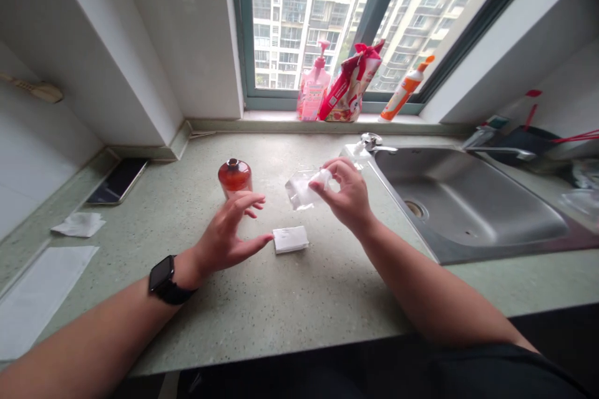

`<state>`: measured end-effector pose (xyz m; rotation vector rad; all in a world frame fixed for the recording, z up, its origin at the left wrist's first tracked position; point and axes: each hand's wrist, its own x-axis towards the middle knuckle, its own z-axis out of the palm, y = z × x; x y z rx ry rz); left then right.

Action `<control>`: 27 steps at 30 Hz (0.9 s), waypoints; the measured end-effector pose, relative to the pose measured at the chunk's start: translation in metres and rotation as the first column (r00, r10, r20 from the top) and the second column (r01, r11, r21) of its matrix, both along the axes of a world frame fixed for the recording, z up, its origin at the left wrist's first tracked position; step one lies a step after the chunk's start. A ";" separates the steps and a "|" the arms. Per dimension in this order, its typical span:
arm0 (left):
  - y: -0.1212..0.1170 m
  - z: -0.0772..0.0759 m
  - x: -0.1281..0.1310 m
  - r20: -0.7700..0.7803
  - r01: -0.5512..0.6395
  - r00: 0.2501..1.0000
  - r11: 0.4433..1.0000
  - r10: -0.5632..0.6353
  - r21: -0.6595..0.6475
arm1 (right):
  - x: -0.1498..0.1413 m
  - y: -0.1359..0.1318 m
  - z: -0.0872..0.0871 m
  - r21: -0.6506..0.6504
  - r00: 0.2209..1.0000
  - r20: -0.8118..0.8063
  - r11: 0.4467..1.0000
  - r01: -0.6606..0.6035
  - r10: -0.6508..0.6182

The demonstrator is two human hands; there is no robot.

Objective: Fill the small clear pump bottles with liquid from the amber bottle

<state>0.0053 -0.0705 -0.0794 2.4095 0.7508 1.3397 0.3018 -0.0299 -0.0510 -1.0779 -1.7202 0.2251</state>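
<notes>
On the window sill (266, 116) at twelve o'clock stand a pink pump bottle (313, 86), a red-and-white bag (350, 84) and an orange-capped tube (405, 91). A steel sink (468, 199) with a tap (373, 141) sits at two o'clock. A phone (118, 181) lies at ten o'clock on the counter (281, 305), and white paper sheets (40, 299) lie at eight.

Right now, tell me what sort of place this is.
Probably a kitchen in a high-rise flat: a stainless steel sink set into a speckled green stone countertop, a pink plastic pump bottle on the windowsill, and apartment towers outside.
</notes>
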 end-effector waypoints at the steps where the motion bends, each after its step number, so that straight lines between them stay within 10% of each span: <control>1: -0.002 -0.002 0.003 0.004 -0.009 1.000 0.999 0.009 -0.033 | -0.010 -0.006 -0.003 0.004 0.999 -0.002 0.999 -0.045 0.045; 11: -0.002 -0.006 0.014 -0.144 -0.057 0.989 0.976 0.027 -0.210 | -0.055 -0.037 -0.017 -0.061 0.958 -0.084 0.958 -0.279 0.273; 27: 0.004 -0.003 0.007 -0.082 -0.122 0.992 0.929 0.100 -0.348 | -0.028 -0.007 -0.026 -0.254 0.928 -0.209 0.899 -0.356 0.308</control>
